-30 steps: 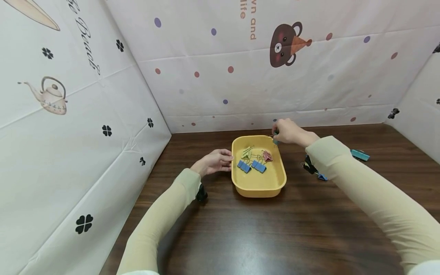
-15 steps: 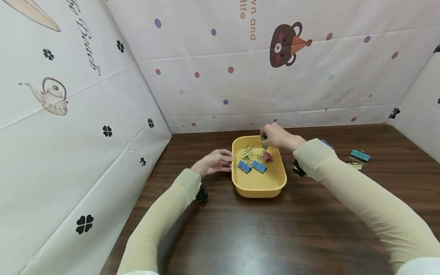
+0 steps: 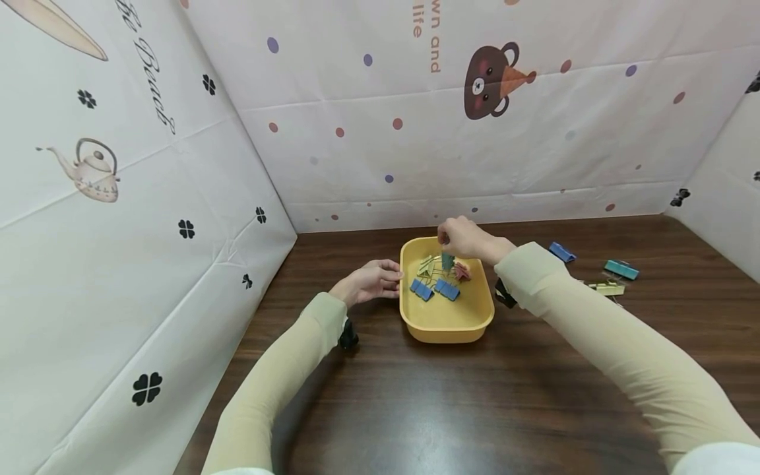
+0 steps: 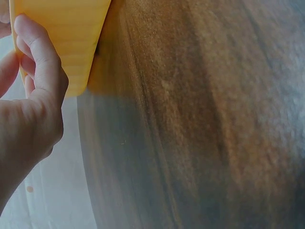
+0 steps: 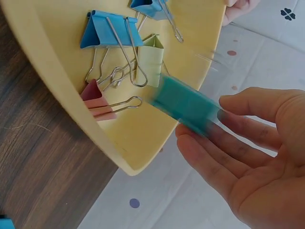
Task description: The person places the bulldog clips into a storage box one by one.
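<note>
While the left hand (image 3: 369,280) holds the left rim of the yellow tray (image 3: 448,335) with lightly bent fingers, the right hand (image 3: 466,239) hovers over the tray's far half, its thumb and fingers parted, no firm pinch to be seen. At its fingertips is the teal clip (image 5: 186,104) — blurred where the hand is sharp, so it looks let go and about to land among the clips in the tray. These are a pink clip (image 5: 90,94), a pale green clip (image 5: 151,64) and a pair of blue clips (image 3: 447,289).

The likeliest mishap is a bad landing: coming down tilted, the clip could glance off its neighbours, or its wire could hook into theirs and tangle. If the left hand's hold is slack, a knock from the right could shift the tray. Then there is the right sleeve (image 3: 617,349) — it passes close by the loose green clip (image 3: 607,289) on the tabletop (image 3: 404,396), with a second teal clip (image 3: 621,269) near, and a low swing could sweep both aside.
</note>
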`<state>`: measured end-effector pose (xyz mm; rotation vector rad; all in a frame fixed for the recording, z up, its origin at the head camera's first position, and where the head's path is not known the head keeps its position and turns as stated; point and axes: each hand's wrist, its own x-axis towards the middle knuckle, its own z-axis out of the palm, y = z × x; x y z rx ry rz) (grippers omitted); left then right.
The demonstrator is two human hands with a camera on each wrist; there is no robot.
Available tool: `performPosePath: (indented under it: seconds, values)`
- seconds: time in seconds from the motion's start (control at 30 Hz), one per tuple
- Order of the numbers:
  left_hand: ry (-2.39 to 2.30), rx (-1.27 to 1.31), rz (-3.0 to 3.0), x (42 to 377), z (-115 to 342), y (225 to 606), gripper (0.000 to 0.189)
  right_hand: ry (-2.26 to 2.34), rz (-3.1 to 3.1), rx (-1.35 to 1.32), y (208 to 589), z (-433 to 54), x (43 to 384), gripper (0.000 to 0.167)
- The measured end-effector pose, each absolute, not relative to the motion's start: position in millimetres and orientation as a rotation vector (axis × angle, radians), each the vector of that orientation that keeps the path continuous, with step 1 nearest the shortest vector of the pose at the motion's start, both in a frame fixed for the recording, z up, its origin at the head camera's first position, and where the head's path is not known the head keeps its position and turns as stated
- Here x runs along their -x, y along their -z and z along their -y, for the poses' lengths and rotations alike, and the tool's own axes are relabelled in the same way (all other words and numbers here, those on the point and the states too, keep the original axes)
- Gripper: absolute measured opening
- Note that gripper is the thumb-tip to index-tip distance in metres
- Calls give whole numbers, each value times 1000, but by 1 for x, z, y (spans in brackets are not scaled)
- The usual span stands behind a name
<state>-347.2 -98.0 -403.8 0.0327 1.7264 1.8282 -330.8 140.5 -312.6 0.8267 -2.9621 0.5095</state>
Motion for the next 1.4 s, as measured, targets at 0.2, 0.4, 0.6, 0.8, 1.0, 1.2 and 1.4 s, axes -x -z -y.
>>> performPosePath:
  seconds: [0.2,0.4,0.6,0.8,1.0,1.2,1.4]
  values:
    - [-1826,-33,-1725,347,98,404,7,-538,2917,-769,310,-153,333,14]
    - [-1820,-40,-1721,347,98,403,8,-555,2864,-625,305,-191,337,16]
    - [-1824,-43,-1727,348,100,403,8,-555,2842,-479,303,-241,344,15]
    - [-1825,-44,-1723,348,100,403,7,-550,2875,-317,313,-287,344,20]
    - [-1807,-44,-1728,347,100,404,7,-562,2976,-172,334,-319,340,25]
    - [-1811,-45,-1724,349,100,405,7,-557,3071,-142,356,-335,343,41]
    - [-1811,-50,-1725,349,100,405,7,-499,3085,-131,371,-342,348,37]
